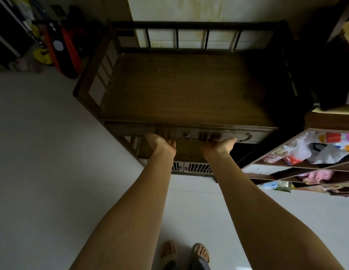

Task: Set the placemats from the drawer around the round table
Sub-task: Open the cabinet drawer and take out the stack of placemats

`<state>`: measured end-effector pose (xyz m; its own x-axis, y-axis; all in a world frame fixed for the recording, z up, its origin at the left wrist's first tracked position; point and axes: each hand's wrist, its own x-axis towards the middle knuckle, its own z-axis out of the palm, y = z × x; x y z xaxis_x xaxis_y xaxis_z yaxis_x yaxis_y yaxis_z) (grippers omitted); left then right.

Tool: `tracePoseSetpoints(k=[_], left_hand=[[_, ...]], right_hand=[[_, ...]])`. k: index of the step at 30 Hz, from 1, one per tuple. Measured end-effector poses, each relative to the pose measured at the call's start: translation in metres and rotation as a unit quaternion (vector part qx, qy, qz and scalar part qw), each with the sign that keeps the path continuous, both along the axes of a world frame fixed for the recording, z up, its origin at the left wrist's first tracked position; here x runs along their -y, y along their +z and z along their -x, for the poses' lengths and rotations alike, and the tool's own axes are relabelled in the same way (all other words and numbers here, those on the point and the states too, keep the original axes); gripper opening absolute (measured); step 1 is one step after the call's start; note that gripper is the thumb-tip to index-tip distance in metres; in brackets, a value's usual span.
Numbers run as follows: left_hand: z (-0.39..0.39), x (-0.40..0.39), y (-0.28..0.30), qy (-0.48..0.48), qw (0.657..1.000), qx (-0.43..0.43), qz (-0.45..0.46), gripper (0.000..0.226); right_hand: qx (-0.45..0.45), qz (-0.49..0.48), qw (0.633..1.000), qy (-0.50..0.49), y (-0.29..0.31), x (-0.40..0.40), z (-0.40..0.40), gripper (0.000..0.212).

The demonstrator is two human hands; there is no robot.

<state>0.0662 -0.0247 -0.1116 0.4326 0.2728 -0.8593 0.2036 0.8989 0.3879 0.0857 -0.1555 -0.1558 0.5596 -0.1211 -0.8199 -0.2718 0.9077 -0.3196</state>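
Observation:
A dark wooden cabinet point(181, 88) with a railed top stands in front of me. Its wide drawer point(267, 135) runs along the front edge and looks closed or nearly so. My left hand point(162, 143) and my right hand point(218, 144) are side by side against the middle of the drawer front. The fingers of both point up and lie flat on the wood, slightly blurred. A small metal knob point(186, 135) sits between the hands, and a curved handle point(246, 136) is to the right. No placemats and no round table are in view.
An open shelf unit point(298, 168) with bags and packets stands close on the right. Dark bags and colourful items point(56, 45) lean at the back left. Pale floor point(52, 152) stretches left of the cabinet, and my sandalled feet point(186, 252) show below.

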Motion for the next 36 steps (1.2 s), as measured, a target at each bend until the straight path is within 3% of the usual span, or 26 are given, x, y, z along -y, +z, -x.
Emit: tracePoseSetpoints(k=[4,14,19,22,25,29,33,36], left_hand=[[-0.008,-0.003,-0.012,0.021,0.998,0.032,0.045,0.050],[0.037,-0.013,-0.032,-0.050,0.995,0.080,0.035,0.073],[0.058,-0.014,-0.031,-0.051,0.992,0.094,0.060,0.078],[0.068,-0.013,-0.037,-0.057,0.991,0.103,0.060,0.074],[0.087,-0.008,-0.039,-0.039,0.988,0.141,0.056,0.088],[0.100,-0.007,-0.038,-0.102,0.980,0.169,-0.008,0.087],[0.090,-0.005,-0.031,-0.152,0.981,0.104,-0.060,0.059],[0.094,-0.006,-0.032,-0.149,0.984,0.082,-0.058,0.058]], right_hand=[[0.034,-0.077,0.996,-0.031,-0.005,0.005,0.001,0.080],[0.077,-0.104,0.991,-0.023,-0.017,0.000,0.055,0.074],[0.064,-0.108,0.992,-0.017,-0.005,0.008,0.077,0.085],[0.072,-0.081,0.994,-0.012,-0.001,0.011,0.088,0.086],[0.111,-0.055,0.992,0.000,0.000,0.009,0.108,0.086],[0.150,0.011,0.985,0.081,0.000,0.010,0.118,0.095],[0.117,0.062,0.986,0.105,0.017,0.011,0.108,0.051],[0.088,0.069,0.988,0.109,0.023,0.011,0.111,0.027]])
